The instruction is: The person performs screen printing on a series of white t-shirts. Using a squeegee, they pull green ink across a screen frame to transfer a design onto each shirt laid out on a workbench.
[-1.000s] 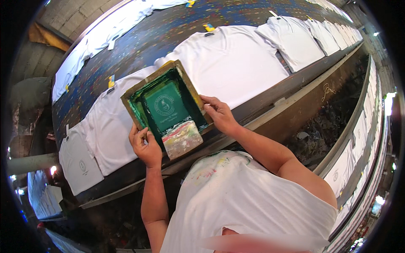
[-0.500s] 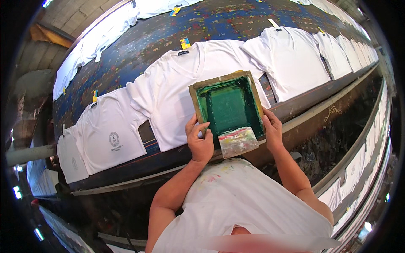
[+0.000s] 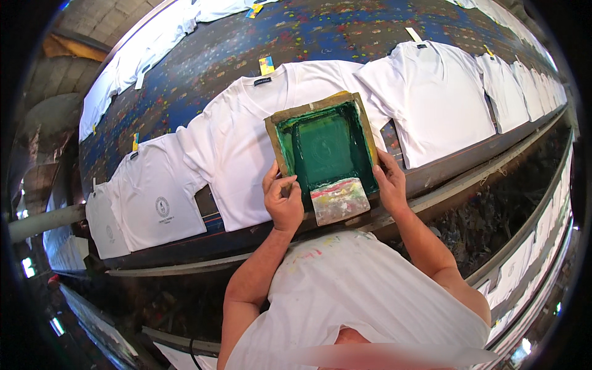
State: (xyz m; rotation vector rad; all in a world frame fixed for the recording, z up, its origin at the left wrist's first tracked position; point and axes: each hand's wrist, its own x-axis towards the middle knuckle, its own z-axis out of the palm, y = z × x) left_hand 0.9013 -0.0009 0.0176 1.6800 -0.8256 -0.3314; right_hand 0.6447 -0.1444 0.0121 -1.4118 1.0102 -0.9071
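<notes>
My left hand (image 3: pixel 282 200) grips the left side of a square printing screen (image 3: pixel 276 132), a worn wooden frame with wet green ink inside. My right hand (image 3: pixel 391 182) grips its right side. A paint-stained squeegee (image 3: pixel 339 200) rests at the frame's near end, between my hands. The screen is over a white V-neck T-shirt (image 3: pixel 240 172) spread on the long printing table (image 3: pixel 333 31); whether it touches the cloth I cannot tell. To the left lies a shirt with a dark round emblem (image 3: pixel 163 208); to the right, a plain white shirt (image 3: pixel 444 105).
More white shirts (image 3: pixel 505 98) line the table to the right, and another row (image 3: pixel 105 92) runs along its far edge. A pipe (image 3: pixel 43 223) reaches in from the left. Below the near edge (image 3: pixel 468 188) is a dark, cluttered trough, with further racks of shirts (image 3: pixel 518 259) beyond.
Both hands have carried the screen rightward onto the middle shirt, uncovering the emblem on the shirt to its left. Green ink now covers the stencil design that showed clearly before.
</notes>
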